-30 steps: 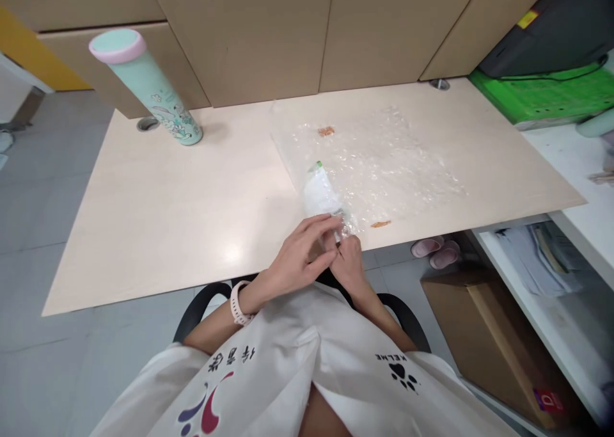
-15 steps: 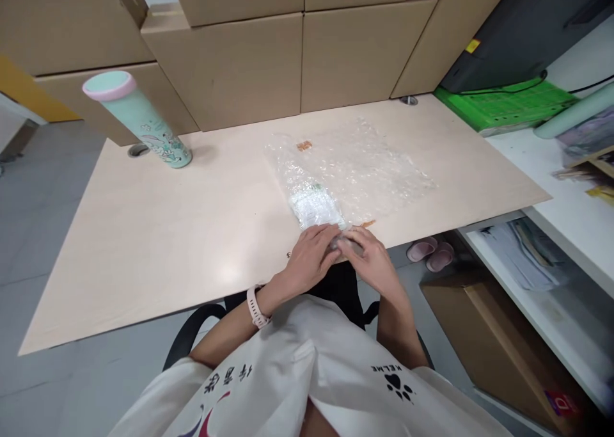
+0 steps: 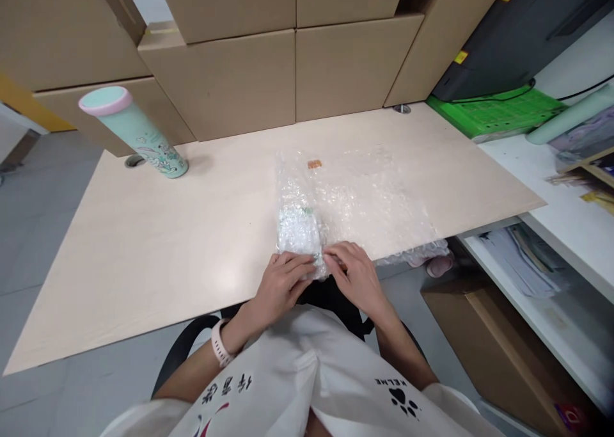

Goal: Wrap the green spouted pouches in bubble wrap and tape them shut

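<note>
A clear sheet of bubble wrap (image 3: pixel 371 197) lies at the front of the table, its right part hanging over the front edge. Folded inside its left part is a white packet (image 3: pixel 298 229) with a little green on it; the plastic blurs its kind. My left hand (image 3: pixel 286 278) has its fingers over the near end of the wrapped packet, thumb below, pinching the wrap. To its right, my right hand (image 3: pixel 352 274) is closed on the wrap's near edge with thumb and fingers. The two hands are slightly apart.
A mint-green tumbler (image 3: pixel 139 133) with a pink rim stands at the table's left. Cardboard boxes (image 3: pixel 240 85) wall off the back. On the right are a green crate (image 3: pixel 494 114) and a white shelf (image 3: pixel 570 213). The wooden table (image 3: pixel 167 245) ends close to my body.
My hands have moved apart, the left one going left. The bubble wrap and packet have turned straighter and come nearer, and the wrap's right part now hangs over the edge.
</note>
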`<state>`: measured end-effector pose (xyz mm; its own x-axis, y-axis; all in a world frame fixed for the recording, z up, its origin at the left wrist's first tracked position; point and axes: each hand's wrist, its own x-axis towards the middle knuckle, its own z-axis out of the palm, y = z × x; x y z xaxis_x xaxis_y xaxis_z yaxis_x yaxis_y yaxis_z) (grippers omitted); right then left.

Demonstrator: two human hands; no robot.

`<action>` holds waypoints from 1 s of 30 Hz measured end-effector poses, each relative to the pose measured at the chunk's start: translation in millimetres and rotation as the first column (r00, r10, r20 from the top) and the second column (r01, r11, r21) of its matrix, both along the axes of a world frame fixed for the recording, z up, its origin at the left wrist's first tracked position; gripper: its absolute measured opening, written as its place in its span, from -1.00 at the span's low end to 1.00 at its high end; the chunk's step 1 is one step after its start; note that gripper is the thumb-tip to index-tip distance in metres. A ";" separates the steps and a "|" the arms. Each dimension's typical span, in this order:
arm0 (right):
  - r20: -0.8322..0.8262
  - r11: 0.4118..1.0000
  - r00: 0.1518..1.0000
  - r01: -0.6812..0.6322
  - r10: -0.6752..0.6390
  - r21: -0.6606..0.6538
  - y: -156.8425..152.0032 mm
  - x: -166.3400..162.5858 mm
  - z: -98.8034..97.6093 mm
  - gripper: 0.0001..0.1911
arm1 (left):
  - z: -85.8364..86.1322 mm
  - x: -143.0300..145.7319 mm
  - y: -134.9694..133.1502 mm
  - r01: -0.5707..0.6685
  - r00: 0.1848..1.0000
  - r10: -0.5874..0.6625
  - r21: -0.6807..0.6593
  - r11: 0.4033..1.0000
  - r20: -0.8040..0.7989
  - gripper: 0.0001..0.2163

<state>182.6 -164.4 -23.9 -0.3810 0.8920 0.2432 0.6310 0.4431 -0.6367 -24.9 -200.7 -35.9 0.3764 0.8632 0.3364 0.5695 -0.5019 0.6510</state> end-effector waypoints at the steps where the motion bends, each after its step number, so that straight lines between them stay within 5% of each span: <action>1: -0.023 1.000 1.000 0.009 -0.010 -0.010 -4.0 -0.6 2.2 -0.79 | 0.4 -4.1 -3.4 -0.007 1.000 0.007 0.009 1.000 0.007 -0.77; 5: -0.075 0.992 0.993 0.093 -0.087 0.087 -5.9 -9.6 14.4 -0.75 | -2.9 -3.2 -4.6 -0.040 0.998 0.040 0.009 0.999 0.046 -0.81; 8: -0.020 0.985 0.997 -0.076 0.080 0.152 1.2 -23.6 18.6 -0.67 | -10.6 4.1 -0.6 -0.074 0.994 0.075 -0.008 0.997 0.085 -0.86; 11: 0.091 0.969 0.978 -0.200 0.189 0.145 14.4 -35.5 9.8 -0.60 | -15.7 7.3 1.3 -0.080 0.992 0.082 -0.017 0.997 0.098 -0.86; 17: 0.122 0.984 0.986 -0.132 0.117 0.121 41.0 -41.4 -13.3 -0.51 | -2.0 7.0 -3.7 -0.047 0.994 0.046 0.010 0.999 0.096 -0.78; 23: 0.132 0.988 0.987 -0.106 0.091 0.115 39.8 -44.5 -11.5 -0.49 | 7.9 -7.6 -15.7 -0.420 0.811 0.465 -0.200 0.885 0.356 -0.66; 27: 0.146 0.990 0.987 -0.086 0.070 0.109 38.4 -47.9 -8.8 -0.50 | 8.6 -17.4 -17.3 -0.205 0.834 0.362 -0.375 0.904 0.417 -0.56; 30: 0.143 0.989 0.987 -0.092 0.075 0.117 38.3 -48.6 -7.5 -0.51 | 10.5 -17.3 -17.3 -0.170 0.846 0.319 -0.352 0.920 0.426 -0.50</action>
<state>134.1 -126.1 -31.4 -0.4903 0.8221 0.2893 0.6663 0.5676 -0.4837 -42.2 -218.0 -25.4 0.0020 0.9906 0.1370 0.2386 -0.1336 0.9619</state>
